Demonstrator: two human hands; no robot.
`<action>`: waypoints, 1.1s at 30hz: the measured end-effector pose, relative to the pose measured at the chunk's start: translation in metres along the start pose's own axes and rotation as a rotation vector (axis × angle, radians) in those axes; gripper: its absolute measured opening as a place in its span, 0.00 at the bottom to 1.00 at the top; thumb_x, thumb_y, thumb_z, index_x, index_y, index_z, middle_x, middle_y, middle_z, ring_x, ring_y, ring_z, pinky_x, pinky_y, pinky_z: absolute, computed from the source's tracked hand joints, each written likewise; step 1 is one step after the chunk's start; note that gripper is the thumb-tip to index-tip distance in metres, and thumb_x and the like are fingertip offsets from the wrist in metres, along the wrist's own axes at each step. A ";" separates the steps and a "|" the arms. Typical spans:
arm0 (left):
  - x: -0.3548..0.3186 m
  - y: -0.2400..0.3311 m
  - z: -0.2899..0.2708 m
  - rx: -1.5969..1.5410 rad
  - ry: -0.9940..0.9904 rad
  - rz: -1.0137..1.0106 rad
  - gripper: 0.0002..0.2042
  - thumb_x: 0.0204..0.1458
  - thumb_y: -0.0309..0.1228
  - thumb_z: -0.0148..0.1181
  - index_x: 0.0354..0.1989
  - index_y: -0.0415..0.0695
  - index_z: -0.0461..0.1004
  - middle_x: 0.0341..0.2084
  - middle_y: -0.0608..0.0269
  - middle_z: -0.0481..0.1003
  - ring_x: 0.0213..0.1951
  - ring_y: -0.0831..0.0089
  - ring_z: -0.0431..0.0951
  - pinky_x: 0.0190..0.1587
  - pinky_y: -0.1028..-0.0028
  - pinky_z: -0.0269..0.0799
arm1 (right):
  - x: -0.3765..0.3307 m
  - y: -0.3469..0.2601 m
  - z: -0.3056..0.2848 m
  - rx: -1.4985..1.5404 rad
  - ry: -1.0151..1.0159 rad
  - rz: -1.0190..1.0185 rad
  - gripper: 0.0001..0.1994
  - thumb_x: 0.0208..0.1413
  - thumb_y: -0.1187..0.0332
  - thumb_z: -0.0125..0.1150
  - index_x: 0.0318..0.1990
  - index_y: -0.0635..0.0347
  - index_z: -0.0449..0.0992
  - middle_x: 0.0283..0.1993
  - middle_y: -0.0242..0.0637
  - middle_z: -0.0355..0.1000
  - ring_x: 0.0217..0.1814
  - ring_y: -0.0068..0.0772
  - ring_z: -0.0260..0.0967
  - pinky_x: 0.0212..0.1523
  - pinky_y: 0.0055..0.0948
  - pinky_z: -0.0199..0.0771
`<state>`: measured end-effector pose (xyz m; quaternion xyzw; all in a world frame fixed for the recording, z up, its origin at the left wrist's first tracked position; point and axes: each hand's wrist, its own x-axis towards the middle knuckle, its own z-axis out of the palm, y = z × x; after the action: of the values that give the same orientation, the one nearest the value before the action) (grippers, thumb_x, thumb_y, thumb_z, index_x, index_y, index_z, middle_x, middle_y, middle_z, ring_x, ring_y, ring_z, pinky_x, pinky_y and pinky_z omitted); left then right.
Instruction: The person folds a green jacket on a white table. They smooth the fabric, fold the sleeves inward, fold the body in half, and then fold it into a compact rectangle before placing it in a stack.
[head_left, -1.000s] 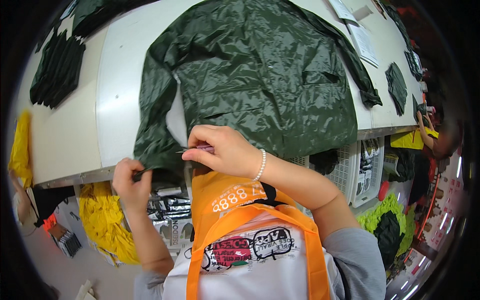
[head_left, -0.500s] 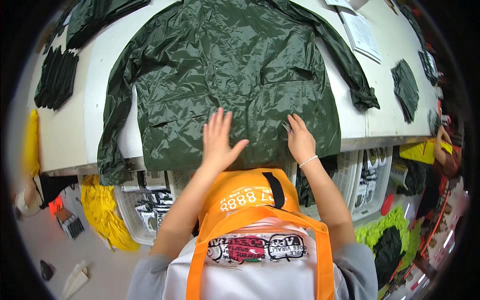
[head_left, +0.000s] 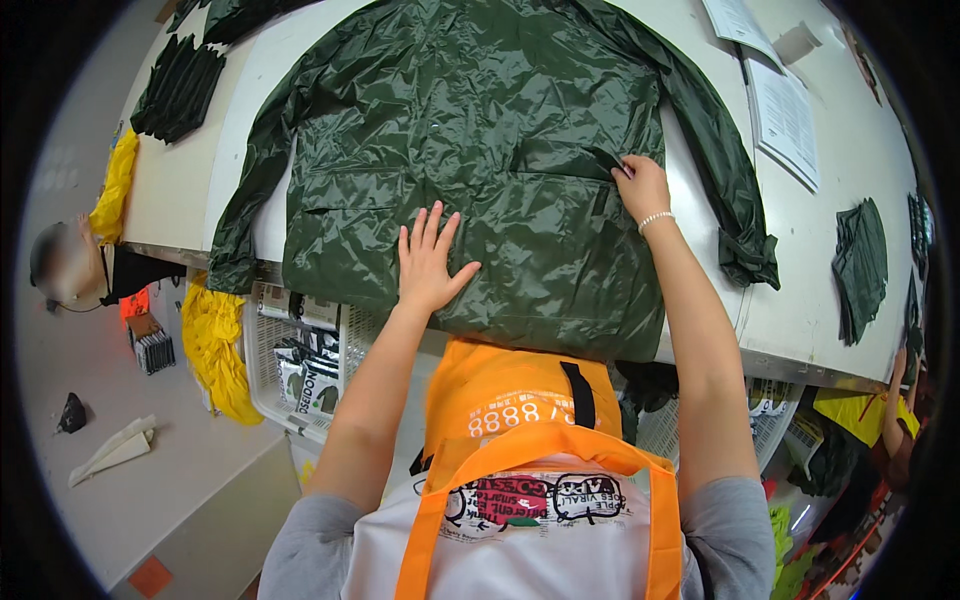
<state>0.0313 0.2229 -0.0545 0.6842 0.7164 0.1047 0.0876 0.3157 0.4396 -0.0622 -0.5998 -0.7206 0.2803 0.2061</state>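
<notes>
A dark green, shiny rain jacket (head_left: 480, 230) lies spread out on the white table (head_left: 240, 160), its hem towards me and hanging over the near edge. My left hand (head_left: 430, 262) rests flat on its lower front, left of the middle, fingers spread. At the outer end of the right pocket, my right hand (head_left: 643, 190) is closed on what look like small metal thread snips, mostly hidden by the fingers. Its fingertips touch the pocket flap (head_left: 565, 163). A beaded bracelet is round the right wrist.
Folded dark green garments (head_left: 178, 90) lie at the far left, and another (head_left: 860, 270) at the right. Printed sheets (head_left: 785, 120) lie beside the right sleeve. Below the table edge stand white baskets (head_left: 262, 375) with packages, and yellow cloth (head_left: 215, 345). Other people are at both sides.
My right hand has moved up and to the right, from the lower front to the pocket's outer end. The left hand stays flat on the jacket. The view has shifted.
</notes>
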 end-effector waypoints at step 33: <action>0.109 0.189 -0.006 -0.416 -0.070 0.325 0.18 0.49 0.33 0.60 0.50 0.43 0.71 0.49 0.59 0.70 0.46 0.61 0.71 0.49 0.67 0.64 | -0.121 0.122 -0.141 0.640 0.525 0.490 0.21 0.42 0.73 0.71 0.43 0.72 0.72 0.35 0.34 0.71 0.32 0.19 0.66 0.34 0.16 0.68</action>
<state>0.2065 0.3394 0.0047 0.7608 0.5566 0.2386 0.2333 0.5195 0.3582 -0.0301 -0.7090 -0.3593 0.3673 0.4831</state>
